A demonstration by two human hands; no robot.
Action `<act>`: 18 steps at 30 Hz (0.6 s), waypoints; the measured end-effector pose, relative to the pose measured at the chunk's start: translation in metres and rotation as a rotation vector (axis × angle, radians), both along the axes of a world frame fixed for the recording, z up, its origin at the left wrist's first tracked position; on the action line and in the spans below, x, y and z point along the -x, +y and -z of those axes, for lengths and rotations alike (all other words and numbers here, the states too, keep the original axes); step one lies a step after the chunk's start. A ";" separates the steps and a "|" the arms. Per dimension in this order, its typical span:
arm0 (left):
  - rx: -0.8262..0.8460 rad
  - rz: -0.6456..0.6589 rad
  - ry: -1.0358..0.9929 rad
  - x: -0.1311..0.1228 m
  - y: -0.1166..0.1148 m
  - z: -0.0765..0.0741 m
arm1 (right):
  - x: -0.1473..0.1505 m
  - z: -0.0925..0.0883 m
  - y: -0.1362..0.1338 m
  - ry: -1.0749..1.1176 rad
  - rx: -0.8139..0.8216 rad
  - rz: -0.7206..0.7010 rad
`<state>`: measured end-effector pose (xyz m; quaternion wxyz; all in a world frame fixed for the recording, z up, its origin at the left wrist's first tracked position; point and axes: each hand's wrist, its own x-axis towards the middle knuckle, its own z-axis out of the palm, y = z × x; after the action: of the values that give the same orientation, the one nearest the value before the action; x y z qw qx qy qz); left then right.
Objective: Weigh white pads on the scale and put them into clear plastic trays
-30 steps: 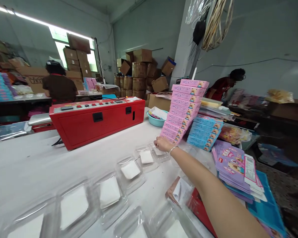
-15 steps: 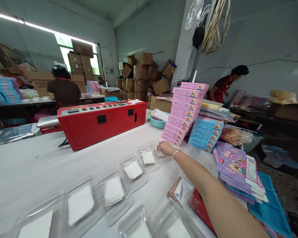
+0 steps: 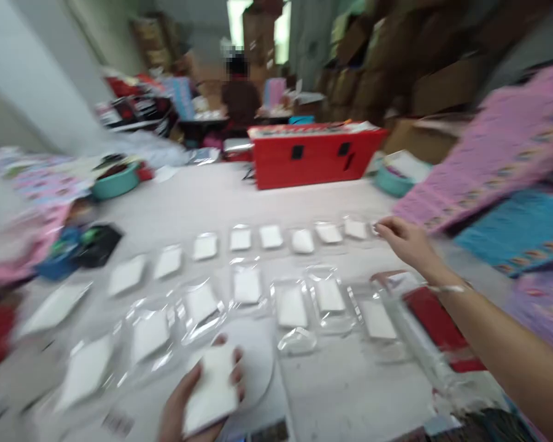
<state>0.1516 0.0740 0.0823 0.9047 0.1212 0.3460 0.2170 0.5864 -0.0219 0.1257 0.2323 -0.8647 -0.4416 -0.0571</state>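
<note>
My left hand, low in the view, is wrapped round a stack of white paper sheets. Farther off, my right hand has its fingertips pinched together at the right end of the back row, beside a clear plastic tray with a white sheet in it. What those fingers hold, if anything, is too blurred to make out. Two rows of clear trays cross the table, several with white sheets inside, such as the front one. Behind my left hand lies a round whitish disc.
A red machine stands at the back of the white table. Stacked pink boxes and blue boxes rise at right. Teal basins sit left and right. Another person sits in the background.
My view has swung left and down and is blurred. My left hand with the white paper stack has come into view. My right hand stays at the far end of the back row.
</note>
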 end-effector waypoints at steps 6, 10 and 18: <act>0.108 -0.031 -0.180 0.011 -0.051 0.002 | 0.238 0.012 -0.052 0.342 -0.206 -0.738; 0.055 0.018 -0.208 0.023 -0.079 0.002 | 0.328 0.022 -0.061 0.443 -0.166 -0.716; -0.227 0.175 -0.063 0.066 -0.112 0.026 | 0.364 0.039 -0.071 0.369 -0.171 -0.668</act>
<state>0.0859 -0.0385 0.0566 0.9111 0.2456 0.2786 0.1786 0.2225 -0.0933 0.0864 0.3849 -0.6465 -0.6434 0.1416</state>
